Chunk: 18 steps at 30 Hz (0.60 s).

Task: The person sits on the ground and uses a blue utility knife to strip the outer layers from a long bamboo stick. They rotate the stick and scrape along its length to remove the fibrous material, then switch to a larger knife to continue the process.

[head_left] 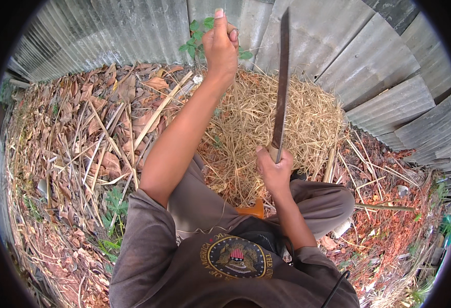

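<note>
Right hand: fingers wrapped fully round the pale handle of one long, dark, rust-stained metal machete, thumb up along the grip. Blade stands near upright, tip toward the top of the view, flat against the backdrop of fence panels.

Left hand: arm stretched forward and up, fingers curled shut, thumb raised. It pinches the thin stem of one small green-leaved plant; leaves show either side of the fist, though the stem inside the grip is hidden, so the hold is probable rather than certain.

Between the two hands, below: one mound of dry yellow straw-like cut grass, heaped at the fence foot. Machete blade rises over its right half.

Left of the mound: litter of brown dead leaves and pale split cane strips, too many to count.

Behind all: grey corrugated metal fence sheets, several overlapping.

Near the knees: one orange object, partly hidden, kind unclear. Person crouches in grey-brown trousers.
</note>
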Tool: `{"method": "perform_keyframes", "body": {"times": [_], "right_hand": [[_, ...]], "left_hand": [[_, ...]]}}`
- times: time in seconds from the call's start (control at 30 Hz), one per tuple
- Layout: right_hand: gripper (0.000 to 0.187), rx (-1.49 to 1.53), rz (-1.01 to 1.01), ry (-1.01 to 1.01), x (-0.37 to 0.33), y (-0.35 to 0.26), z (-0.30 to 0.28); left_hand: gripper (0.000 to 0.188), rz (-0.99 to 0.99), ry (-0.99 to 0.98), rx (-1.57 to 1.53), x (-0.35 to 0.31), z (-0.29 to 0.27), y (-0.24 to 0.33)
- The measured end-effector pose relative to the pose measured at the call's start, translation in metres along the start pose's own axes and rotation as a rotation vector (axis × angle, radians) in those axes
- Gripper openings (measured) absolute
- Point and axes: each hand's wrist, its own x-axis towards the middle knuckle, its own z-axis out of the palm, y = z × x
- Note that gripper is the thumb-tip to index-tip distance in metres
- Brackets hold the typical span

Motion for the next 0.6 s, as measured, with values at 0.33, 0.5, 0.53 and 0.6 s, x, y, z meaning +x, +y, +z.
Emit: {"method": "perform_keyframes", "body": {"times": [0.33, 0.5, 0.53, 0.6], "right_hand": [[0.023, -0.410, 0.251, -0.036, -0.010, 0.121, -0.008], [0.027, -0.410, 0.250, -0.060, -0.009, 0.131, -0.015], [0.029, -0.145, 0.479, -0.118, -0.010, 0.128, -0.013], [0.032, 0.393, 0.895, -0.220, -0.009, 0.086, -0.007]], "left_hand": [[0.052, 0.058, -0.025, 0.014, -0.029, 0.009, 0.002], [0.045, 0.025, 0.090, -0.011, -0.009, 0.012, -0.005], [0.045, 0.010, 0.092, 0.008, -0.007, 0.005, -0.010], [0.046, -0.100, 0.079, 0.134, -0.009, 0.007, -0.010]]}}
